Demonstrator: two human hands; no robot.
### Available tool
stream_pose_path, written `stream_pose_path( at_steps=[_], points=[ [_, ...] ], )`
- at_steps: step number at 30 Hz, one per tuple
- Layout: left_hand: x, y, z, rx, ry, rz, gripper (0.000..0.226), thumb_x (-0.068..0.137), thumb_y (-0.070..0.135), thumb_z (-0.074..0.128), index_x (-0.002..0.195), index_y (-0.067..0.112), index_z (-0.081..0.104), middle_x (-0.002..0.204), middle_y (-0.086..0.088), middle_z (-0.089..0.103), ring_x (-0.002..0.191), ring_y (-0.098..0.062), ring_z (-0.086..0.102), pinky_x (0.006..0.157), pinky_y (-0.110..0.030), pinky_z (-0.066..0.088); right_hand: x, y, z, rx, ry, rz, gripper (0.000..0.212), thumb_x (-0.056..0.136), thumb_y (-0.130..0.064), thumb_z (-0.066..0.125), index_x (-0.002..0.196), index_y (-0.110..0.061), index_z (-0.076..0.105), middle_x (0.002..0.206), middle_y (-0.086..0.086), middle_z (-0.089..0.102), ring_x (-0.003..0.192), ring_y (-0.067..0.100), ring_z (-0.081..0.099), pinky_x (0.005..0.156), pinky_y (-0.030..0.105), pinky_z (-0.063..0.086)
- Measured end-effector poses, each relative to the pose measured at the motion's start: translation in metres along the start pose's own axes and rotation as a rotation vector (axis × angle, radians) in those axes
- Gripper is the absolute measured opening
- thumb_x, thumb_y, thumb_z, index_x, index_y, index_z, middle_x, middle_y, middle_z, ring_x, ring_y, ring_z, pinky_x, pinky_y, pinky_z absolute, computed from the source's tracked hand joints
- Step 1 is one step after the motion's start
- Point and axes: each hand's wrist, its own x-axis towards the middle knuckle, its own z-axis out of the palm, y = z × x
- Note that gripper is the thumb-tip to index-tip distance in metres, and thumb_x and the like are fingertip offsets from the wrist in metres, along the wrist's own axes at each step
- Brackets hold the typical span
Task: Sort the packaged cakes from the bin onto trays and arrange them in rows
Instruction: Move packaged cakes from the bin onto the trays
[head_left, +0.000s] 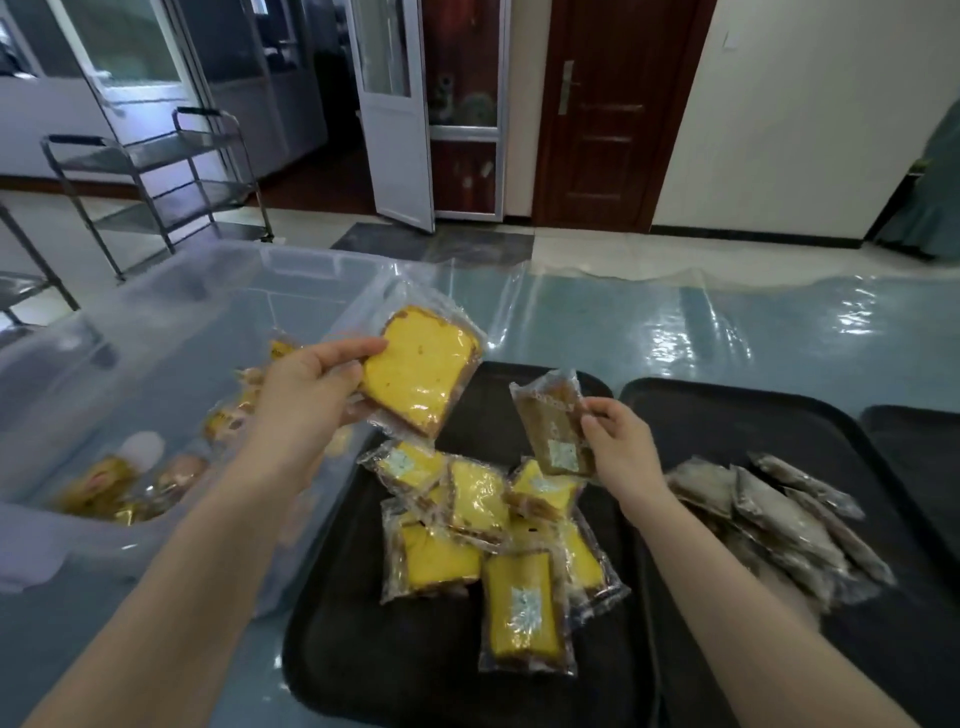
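So a yellow cake slice (422, 371) in clear wrap is held up by the left hand (306, 387), just above the gap between the clear plastic bin (171, 322) and the near black tray (363, 649), with the thumb laid across its near left edge and the fingers curled underneath. A darker brown cake pack (553, 423) is pinched along its right edge by the right hand (623, 447), tilted and raised over the far end of that same tray. Below both, a loose heap of yellow cake packs (483, 535) is spread on the tray, overlapping and not lined up at all. A second black tray (753, 410) is set just beside it to the right, loaded with a pile of greyish-brown packs (774, 509) stacked against each other. More wrapped cakes (130, 483) can be made out in the bin, blurred through its wall. Everything is laid on a blue table covered in shiny plastic sheeting (675, 322), and a metal trolley (156, 171) is parked further back on the floor.
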Motion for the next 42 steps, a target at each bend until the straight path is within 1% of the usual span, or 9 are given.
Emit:
stream_pose_path(
  at_steps=[7,15,20,26,28,31,33,37,42],
  points=[
    [-0.022,-0.039,0.054,0.062,-0.041,-0.12,0.043,0.094,0.003,0.046,0.083,0.033,0.075,0.102,-0.004,0.067,0.085,-0.018,0.064,0.074,-0.033,0.053,-0.006,0.022,-0.057,0.041,-0.02,0.029,0.016,0.098,-0.021,0.051,0.108,-0.031,0.059,0.105,-0.007,0.066,0.097,0.01,0.064,0.085,0.039,0.056],
    [-0.038,-0.086,0.123,0.158,-0.155,-0.263,0.031,0.097,0.01,0.045,0.098,0.029,0.069,0.103,-0.006,0.068,0.095,-0.024,0.064,0.083,-0.042,0.054,-0.024,0.054,-0.135,0.083,0.099,0.025,0.015,0.097,-0.022,0.052,0.107,-0.031,0.06,0.096,-0.013,0.067,0.083,0.0,0.065,0.062,0.015,0.05],
    [-0.036,-0.107,0.15,0.321,-0.224,-0.272,0.024,0.094,0.017,0.054,0.114,0.025,0.063,0.117,0.0,0.064,0.099,-0.012,0.059,0.077,-0.027,0.047,-0.031,0.065,-0.175,0.064,0.252,-0.049,0.018,0.097,-0.022,0.051,0.11,-0.032,0.059,0.1,-0.013,0.066,0.09,0.0,0.064,0.074,0.021,0.052],
    [-0.033,-0.115,0.175,0.81,-0.282,-0.109,0.045,0.092,0.019,0.056,0.136,0.025,0.047,0.154,-0.006,0.023,0.144,-0.022,0.012,0.109,-0.039,0.024,-0.044,0.077,-0.203,-0.186,0.378,-0.246,0.027,0.096,-0.014,0.05,0.115,-0.03,0.06,0.096,-0.03,0.056,0.094,-0.018,0.052,0.074,0.004,0.043],
    [-0.036,-0.113,0.179,0.791,-0.286,-0.103,0.045,0.091,0.018,0.057,0.134,0.028,0.047,0.152,-0.004,0.031,0.141,-0.023,0.023,0.101,-0.038,0.037,-0.045,0.081,-0.207,-0.16,0.439,-0.207,0.027,0.097,-0.014,0.05,0.115,-0.03,0.061,0.095,-0.029,0.058,0.095,-0.016,0.054,0.074,0.008,0.044],
    [-0.043,-0.112,0.186,0.707,-0.323,-0.085,0.044,0.09,0.02,0.057,0.131,0.033,0.049,0.136,-0.002,0.049,0.106,-0.019,0.059,0.063,-0.024,0.048,-0.048,0.087,-0.211,-0.172,0.526,-0.258,0.027,0.097,-0.018,0.049,0.117,-0.033,0.06,0.101,-0.027,0.06,0.095,-0.013,0.056,0.075,0.008,0.044],
    [-0.049,-0.111,0.189,0.657,-0.34,-0.054,0.043,0.09,0.019,0.058,0.131,0.03,0.049,0.135,0.002,0.051,0.106,-0.014,0.058,0.072,-0.024,0.047,-0.046,0.092,-0.212,-0.293,0.46,-0.295,0.029,0.096,-0.018,0.05,0.12,-0.03,0.06,0.112,-0.019,0.063,0.101,-0.004,0.058,0.085,0.018,0.046],
    [-0.057,-0.105,0.19,0.565,-0.39,-0.032,0.041,0.09,0.015,0.058,0.129,0.024,0.051,0.131,0.005,0.055,0.117,-0.01,0.05,0.087,-0.027,0.043,-0.045,0.111,-0.203,-0.688,-0.055,-0.055,0.037,0.09,-0.022,0.06,0.125,-0.033,0.059,0.139,-0.006,0.052,0.137,0.018,0.037,0.112,0.047,0.029],
    [-0.062,-0.085,0.177,0.488,-0.418,-0.022,0.039,0.09,0.015,0.058,0.126,0.029,0.052,0.122,0.011,0.059,0.11,-0.004,0.054,0.08,-0.02,0.045,-0.055,0.107,-0.175,-0.531,-0.064,-0.076,0.032,0.089,-0.023,0.061,0.118,-0.033,0.064,0.118,-0.014,0.064,0.114,0.01,0.057,0.091,0.02,0.04]
  ],
)
